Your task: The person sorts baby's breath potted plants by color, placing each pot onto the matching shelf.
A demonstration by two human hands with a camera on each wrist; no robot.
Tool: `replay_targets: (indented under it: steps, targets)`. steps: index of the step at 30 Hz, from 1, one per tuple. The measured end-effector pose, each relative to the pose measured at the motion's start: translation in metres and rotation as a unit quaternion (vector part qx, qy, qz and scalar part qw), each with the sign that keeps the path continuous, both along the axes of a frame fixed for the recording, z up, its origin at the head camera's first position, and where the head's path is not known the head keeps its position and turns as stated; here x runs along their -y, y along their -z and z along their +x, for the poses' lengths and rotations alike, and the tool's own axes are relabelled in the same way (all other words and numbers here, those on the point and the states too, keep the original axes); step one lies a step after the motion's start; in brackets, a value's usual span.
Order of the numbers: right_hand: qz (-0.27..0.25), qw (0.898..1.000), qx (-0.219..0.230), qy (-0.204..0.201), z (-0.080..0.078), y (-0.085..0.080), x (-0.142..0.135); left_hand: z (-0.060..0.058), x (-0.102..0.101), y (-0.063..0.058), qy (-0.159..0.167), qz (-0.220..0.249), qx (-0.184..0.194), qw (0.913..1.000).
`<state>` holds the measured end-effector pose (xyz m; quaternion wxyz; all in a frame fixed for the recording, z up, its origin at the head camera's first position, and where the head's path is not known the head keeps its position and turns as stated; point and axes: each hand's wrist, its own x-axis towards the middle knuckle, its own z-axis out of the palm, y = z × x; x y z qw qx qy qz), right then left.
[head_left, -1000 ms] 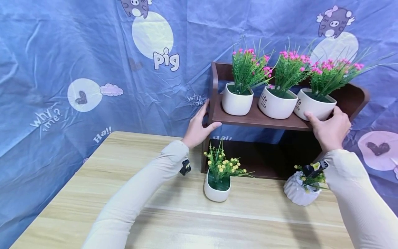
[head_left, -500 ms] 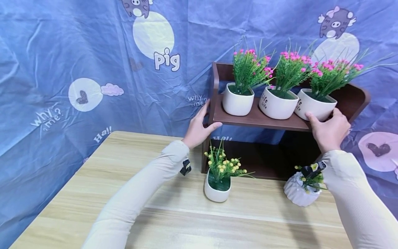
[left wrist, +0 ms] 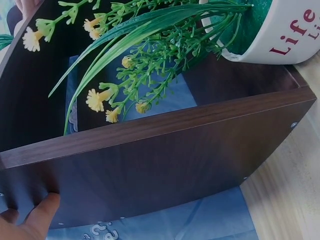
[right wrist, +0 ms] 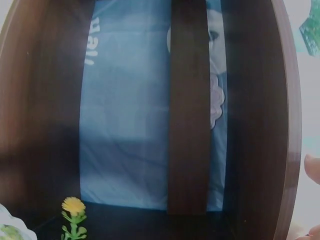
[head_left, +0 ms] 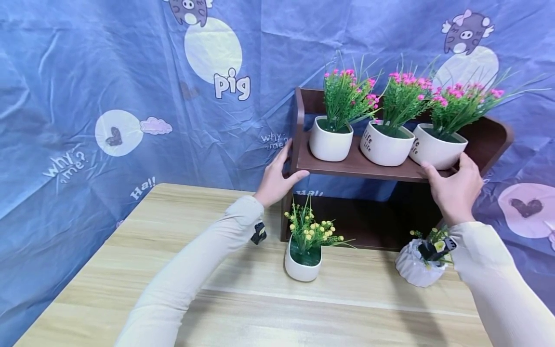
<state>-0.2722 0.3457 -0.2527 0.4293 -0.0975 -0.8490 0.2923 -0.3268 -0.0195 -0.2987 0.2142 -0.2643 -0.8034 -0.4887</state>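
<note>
One left hand (head_left: 277, 182), thumb and fingers spread, rested against the side of one dark wooden shelf (head_left: 364, 172). One smooth yellow-flowered pot (head_left: 303, 270) stood in front on the wood-grained table (head_left: 277, 313). Three white pink-flowered pots (head_left: 386, 145) lined the shelf's top. One ridged pot (head_left: 415, 267) stood lower, its flowers partly hidden by a black wrist camera (head_left: 438, 247). The right hand (head_left: 458, 190) straddled the base of the rightmost pink-flowered pot (head_left: 439, 150); whether it pinched could not be told.
</note>
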Motion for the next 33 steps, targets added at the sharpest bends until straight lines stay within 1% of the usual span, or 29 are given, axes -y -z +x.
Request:
replay_targets:
  steps: [7, 12, 16, 23, 29, 33]
  targets:
    - [0.013, 0.999, -0.024, -0.029, 0.013, 0.006, 0.010, -0.001, -0.001, 0.000, -0.001, -0.002, -0.001, 1.0000]
    - [0.021, 0.998, -0.024, -0.046, 0.024, 0.011, 0.017, -0.002, -0.001, 0.000, -0.001, -0.002, -0.004, 1.0000]
    - [0.019, 0.998, -0.007, -0.056, 0.033, 0.018, 0.023, -0.001, 0.000, 0.000, -0.001, -0.002, -0.002, 1.0000]
    - [0.000, 0.997, 0.045, -0.069, 0.054, 0.034, 0.035, 0.000, 0.000, 0.000, 0.001, -0.002, -0.002, 1.0000]
    - [-0.008, 0.995, 0.056, -0.079, 0.068, 0.051, 0.046, 0.001, 0.000, 0.000, 0.001, 0.003, 0.001, 1.0000]
    - [-0.018, 0.993, 0.078, -0.091, 0.077, 0.063, 0.052, 0.001, 0.000, -0.002, -0.001, 0.003, 0.002, 1.0000]
